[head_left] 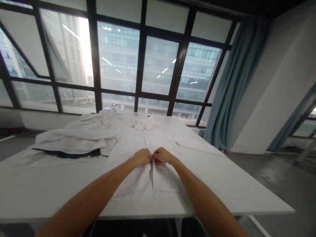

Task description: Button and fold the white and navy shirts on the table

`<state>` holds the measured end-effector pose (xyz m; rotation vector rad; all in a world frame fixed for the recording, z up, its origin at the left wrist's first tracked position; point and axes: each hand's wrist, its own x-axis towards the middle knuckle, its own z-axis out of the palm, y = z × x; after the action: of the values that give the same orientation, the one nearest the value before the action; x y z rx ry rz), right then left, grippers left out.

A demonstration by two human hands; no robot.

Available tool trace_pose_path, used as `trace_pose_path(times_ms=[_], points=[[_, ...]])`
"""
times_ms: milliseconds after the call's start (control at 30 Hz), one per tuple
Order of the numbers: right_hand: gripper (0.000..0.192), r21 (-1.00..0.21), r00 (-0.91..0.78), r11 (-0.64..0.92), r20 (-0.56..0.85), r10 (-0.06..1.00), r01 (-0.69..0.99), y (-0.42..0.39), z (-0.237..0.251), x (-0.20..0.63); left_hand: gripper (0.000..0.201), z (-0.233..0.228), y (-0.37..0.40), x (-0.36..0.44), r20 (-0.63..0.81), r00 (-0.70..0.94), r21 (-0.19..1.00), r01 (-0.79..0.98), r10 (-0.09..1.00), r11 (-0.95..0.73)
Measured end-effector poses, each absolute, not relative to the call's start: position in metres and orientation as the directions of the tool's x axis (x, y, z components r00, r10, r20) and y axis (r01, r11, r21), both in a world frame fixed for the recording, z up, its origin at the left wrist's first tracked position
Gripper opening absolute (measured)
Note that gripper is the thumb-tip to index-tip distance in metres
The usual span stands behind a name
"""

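A white button-front shirt (pixel 130 184) lies spread on the table, its collar toward the window and its hem toward me. Over the lower part of the front opening, my left hand (pixel 143 156) pinches the left edge of the placket. My right hand (pixel 161 156) pinches the facing edge, and the fingertips of both hands nearly meet. Any button between them is too small and hidden to make out. Below the hands the two front edges part in a narrow gap. Above them the front lies together up to the collar.
More white garments (pixel 74 140) lie heaped on the left of the white table (pixel 222 191), with a dark edge showing beneath. Dark-framed windows (pixel 118 59) stand behind the table. A blue curtain (pixel 234 85) hangs at the right, beside a pale wall.
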<state>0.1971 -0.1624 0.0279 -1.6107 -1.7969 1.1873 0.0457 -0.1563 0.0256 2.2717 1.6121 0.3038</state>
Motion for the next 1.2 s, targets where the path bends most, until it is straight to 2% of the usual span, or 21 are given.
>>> trace_pose_path(times_ms=[67, 167, 300, 400, 633, 833, 1033, 1200], points=[[0.019, -0.819, -0.219, -0.024, -0.181, 0.959, 0.574, -0.160, 0.025, 0.199, 0.010, 0.024, -0.154, 0.044, -0.036, 0.363, 0.437, 0.844, 0.931, -0.312], [0.017, -0.796, -0.227, 0.106, -0.040, 0.973, 0.596, -0.156, 0.020, 0.201, 0.025, 0.020, -0.149, 0.038, -0.038, 0.394, 0.505, 0.801, 0.918, -0.323], [0.015, -0.749, -0.232, 0.279, 0.171, 0.958, 0.601, -0.155, 0.017, 0.200, 0.036, 0.013, -0.146, 0.032, -0.094, 0.370, 0.657, 0.721, 0.924, -0.222], [0.014, -0.744, -0.252, 0.341, 0.236, 0.938, 0.575, -0.157, 0.017, 0.197, 0.035, 0.010, -0.149, 0.031, -0.092, 0.363, 0.763, 0.624, 0.927, -0.168], [0.013, -0.754, -0.253, 0.309, 0.194, 0.948, 0.579, -0.151, 0.009, 0.197, 0.037, 0.010, -0.154, 0.030, -0.047, 0.327, 0.855, 0.502, 0.944, -0.132], [0.013, -0.779, -0.275, 0.320, 0.196, 0.941, 0.539, -0.147, 0.003, 0.197, 0.035, 0.009, -0.153, 0.029, -0.094, 0.328, 0.874, 0.480, 0.940, -0.080], [0.012, -0.925, -0.246, 0.091, -0.003, 0.969, 0.369, -0.151, 0.007, 0.192, 0.032, 0.007, -0.154, 0.028, -0.071, 0.365, 0.878, 0.465, 0.928, -0.115], [0.005, -0.913, -0.252, 0.128, 0.028, 0.967, 0.387, -0.154, 0.005, 0.191, 0.031, 0.003, -0.152, 0.029, -0.038, 0.339, 0.890, 0.439, 0.940, -0.123]])
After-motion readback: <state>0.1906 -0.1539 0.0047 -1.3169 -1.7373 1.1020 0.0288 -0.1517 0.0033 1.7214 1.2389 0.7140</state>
